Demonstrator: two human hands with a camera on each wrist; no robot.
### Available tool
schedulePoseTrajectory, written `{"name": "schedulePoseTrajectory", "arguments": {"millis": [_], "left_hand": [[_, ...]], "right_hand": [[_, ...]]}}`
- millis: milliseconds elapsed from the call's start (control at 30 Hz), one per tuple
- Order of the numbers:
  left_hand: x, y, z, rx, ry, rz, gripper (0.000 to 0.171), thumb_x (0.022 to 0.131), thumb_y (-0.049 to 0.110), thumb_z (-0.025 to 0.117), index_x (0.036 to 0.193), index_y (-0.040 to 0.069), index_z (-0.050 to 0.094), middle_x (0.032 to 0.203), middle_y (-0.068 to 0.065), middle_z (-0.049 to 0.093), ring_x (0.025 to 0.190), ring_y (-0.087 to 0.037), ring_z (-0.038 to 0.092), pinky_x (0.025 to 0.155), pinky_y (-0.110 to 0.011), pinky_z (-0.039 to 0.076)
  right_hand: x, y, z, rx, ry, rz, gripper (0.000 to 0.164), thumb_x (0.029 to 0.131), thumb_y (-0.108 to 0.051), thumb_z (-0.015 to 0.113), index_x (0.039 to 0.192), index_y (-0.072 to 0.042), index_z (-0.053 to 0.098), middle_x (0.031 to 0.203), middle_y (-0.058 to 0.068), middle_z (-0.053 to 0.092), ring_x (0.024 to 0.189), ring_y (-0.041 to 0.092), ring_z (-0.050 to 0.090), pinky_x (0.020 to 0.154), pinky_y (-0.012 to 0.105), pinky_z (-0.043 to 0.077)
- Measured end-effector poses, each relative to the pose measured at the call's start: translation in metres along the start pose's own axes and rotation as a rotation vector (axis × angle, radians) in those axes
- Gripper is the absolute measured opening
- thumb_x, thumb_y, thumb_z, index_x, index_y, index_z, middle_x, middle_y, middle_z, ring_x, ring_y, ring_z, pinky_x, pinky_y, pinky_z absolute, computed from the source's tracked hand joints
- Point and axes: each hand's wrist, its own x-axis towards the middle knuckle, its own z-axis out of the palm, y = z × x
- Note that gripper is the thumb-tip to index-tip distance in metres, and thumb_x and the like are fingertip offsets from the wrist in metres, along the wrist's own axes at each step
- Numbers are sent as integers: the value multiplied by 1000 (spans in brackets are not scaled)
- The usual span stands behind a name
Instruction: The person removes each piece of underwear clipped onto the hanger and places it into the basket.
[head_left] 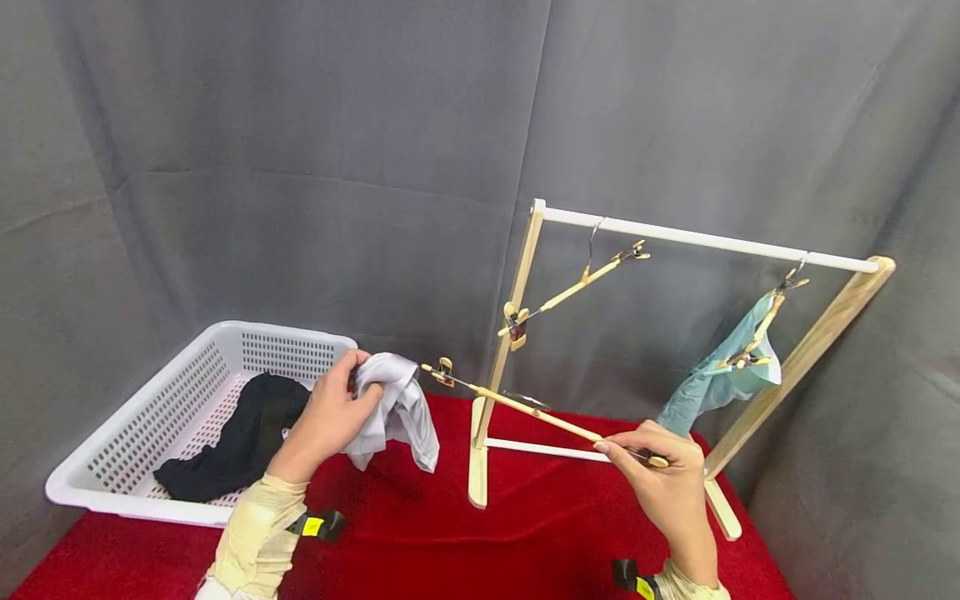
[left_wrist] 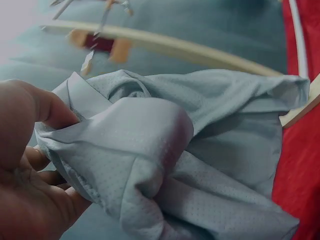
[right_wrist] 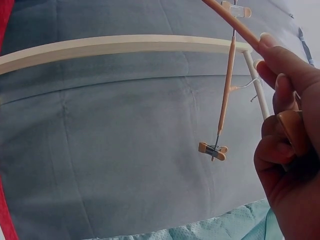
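In the head view my left hand (head_left: pixel 336 412) grips a crumpled light grey garment (head_left: pixel 397 400) beside the basket. The left wrist view shows its dotted fabric and a smooth band (left_wrist: pixel 145 122), with the thumb and fingers pinching the edge. My right hand (head_left: pixel 663 467) holds one end of a wooden clip hanger (head_left: pixel 540 410). That hanger slants up to the left, and the clip (head_left: pixel 445 372) at its far end is near the garment but apart from it. In the right wrist view the fingers curl around the hanger's bar (right_wrist: pixel 235 22).
A white perforated basket (head_left: pixel 142 433) with a black garment (head_left: pixel 247 437) stands at the left on a red cloth (head_left: pixel 420 533). At the right, a wooden rack (head_left: pixel 712 242) bears another clip hanger (head_left: pixel 577 288) and a hanger with a teal garment (head_left: pixel 720 375). Grey curtain hangs behind.
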Motion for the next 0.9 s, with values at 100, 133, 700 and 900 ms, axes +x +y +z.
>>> {"name": "schedulePoseTrajectory", "arguments": {"millis": [100, 133, 700, 900], "left_hand": [[3, -1, -19, 24, 35, -2, 27, 93, 7, 59, 119, 2, 59, 111, -19, 67, 98, -28, 62, 87, -42, 50], [4, -1, -25, 29, 51, 1, 27, 93, 7, 59, 119, 1, 59, 112, -19, 67, 99, -28, 61, 87, -42, 49], [-6, -31, -81, 148, 287, -84, 28, 95, 13, 60, 121, 1, 59, 110, -23, 67, 96, -24, 60, 71, -14, 40], [-11, -42, -93, 200, 379, -159, 31, 93, 11, 61, 122, -1, 60, 108, -26, 68, 92, -25, 59, 70, -22, 40]], "right_hand": [[0, 2, 0, 6, 8, -4, 33, 64, 27, 79, 83, 1, 78, 63, 0, 62, 56, 4, 41, 46, 23, 34], [0, 3, 0, 6, 11, -6, 33, 64, 27, 79, 83, 1, 78, 63, 0, 62, 56, 4, 41, 47, 23, 34], [-2, 15, -2, -10, 20, -13, 34, 62, 26, 81, 83, 0, 78, 63, 0, 62, 56, 3, 41, 47, 22, 35], [-5, 20, -3, -17, 12, -4, 35, 62, 26, 81, 83, -2, 78, 63, 0, 62, 55, 4, 40, 47, 23, 33]]}}
